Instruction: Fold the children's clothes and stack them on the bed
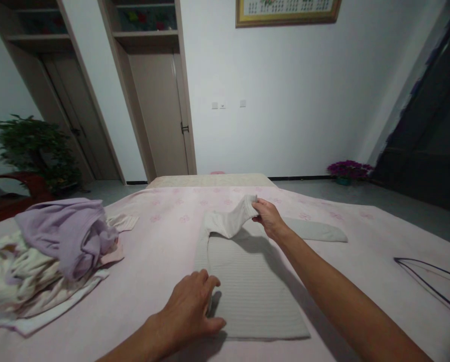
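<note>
Pink sheet (164, 246), garment (255, 296) (in right hand (269, 217))

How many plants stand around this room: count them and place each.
2: a green leafy plant at the left, before a door, and a purple-flowered plant at the right, low by the wall. Others may be hidden behind the pink cloth.

Small dark characters (253, 7) standing in rows on a rectangular, gold-framed wall picture (288, 11), hanging far beyond and above the fingers (260, 205) of the right hand (270, 219), no words being legible
</note>
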Tool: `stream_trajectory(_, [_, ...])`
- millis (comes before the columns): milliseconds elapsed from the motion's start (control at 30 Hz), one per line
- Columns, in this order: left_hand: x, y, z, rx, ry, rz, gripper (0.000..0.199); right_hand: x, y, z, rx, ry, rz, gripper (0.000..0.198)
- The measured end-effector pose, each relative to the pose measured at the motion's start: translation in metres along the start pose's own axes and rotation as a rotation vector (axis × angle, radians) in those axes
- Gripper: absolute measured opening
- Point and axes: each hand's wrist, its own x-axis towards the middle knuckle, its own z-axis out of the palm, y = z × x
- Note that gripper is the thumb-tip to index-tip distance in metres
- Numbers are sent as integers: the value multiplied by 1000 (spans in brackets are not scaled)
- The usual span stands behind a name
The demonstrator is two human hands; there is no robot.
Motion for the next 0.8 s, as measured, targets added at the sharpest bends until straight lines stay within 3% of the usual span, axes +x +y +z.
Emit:
stream_trajectory(100, [-11,-5,4,1,-45,17,45,2,0,-2,55,29,6,30])
stream_trajectory(300, [-13,-15,13,-197,22,70,42,4,-7,-14,72,66,-33,32])
stream_trajectory(433, [-4,-23,11,-323,-43,59,33,4,-13,-22,-15,75,-64,30])
stream_trajectory(533, [23,-39,11,-551,-12,-12,32,-1,-12,-19,-135,31,-84,30])
stream_trajectory(700, [94,-71,13,-975,281,-171,40,-18,-4,-2,-221,-114,-178,22])
stream_trajectory(800, [126,-80,15,-1107,332,-250,43,-35,-4,8,-344,-223,-313,20])
